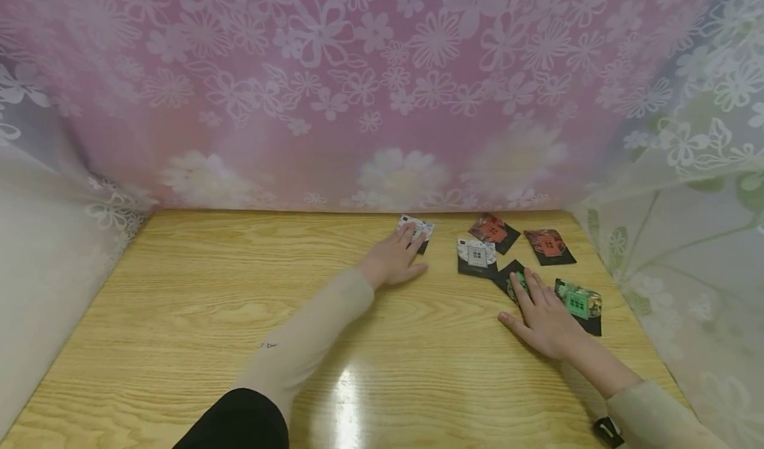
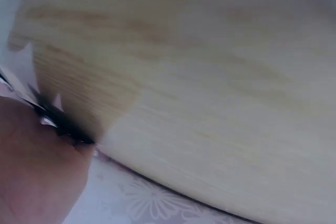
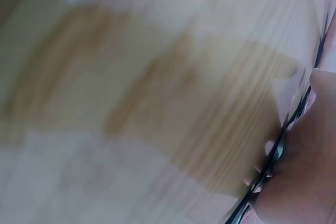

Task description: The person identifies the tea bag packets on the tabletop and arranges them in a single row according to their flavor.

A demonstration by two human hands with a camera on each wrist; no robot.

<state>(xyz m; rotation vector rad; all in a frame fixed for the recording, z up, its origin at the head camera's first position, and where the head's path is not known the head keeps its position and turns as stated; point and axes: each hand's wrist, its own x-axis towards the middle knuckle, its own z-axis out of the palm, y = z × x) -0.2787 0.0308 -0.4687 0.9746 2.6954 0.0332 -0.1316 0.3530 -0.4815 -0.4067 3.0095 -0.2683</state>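
Note:
My left hand point(image 1: 394, 256) reaches to the back of the table, its fingers laid out over a black-and-white packet point(image 1: 422, 226) and partly hiding it. Lower right, my right hand point(image 1: 550, 324) lies with spread fingers over a black-and-green packet point(image 1: 507, 278), covering part of its label. A second green packet point(image 1: 577, 305) is just right of that hand. Another white-labelled packet point(image 1: 477, 256) lies between the two hands, close to the covered green one. In each wrist view the hand point(image 2: 37, 166) point(image 3: 299, 166) shows at the edge, beside dark packet edges seen low over the wood.
Two red packets lie at the back right, one point(image 1: 494, 233) near the white-labelled packet and one point(image 1: 549, 247) farther right. A small black object point(image 1: 608, 431) is by the right sleeve. Flowered cloth point(image 1: 370, 104) hangs behind and beside the wooden table point(image 1: 227, 276).

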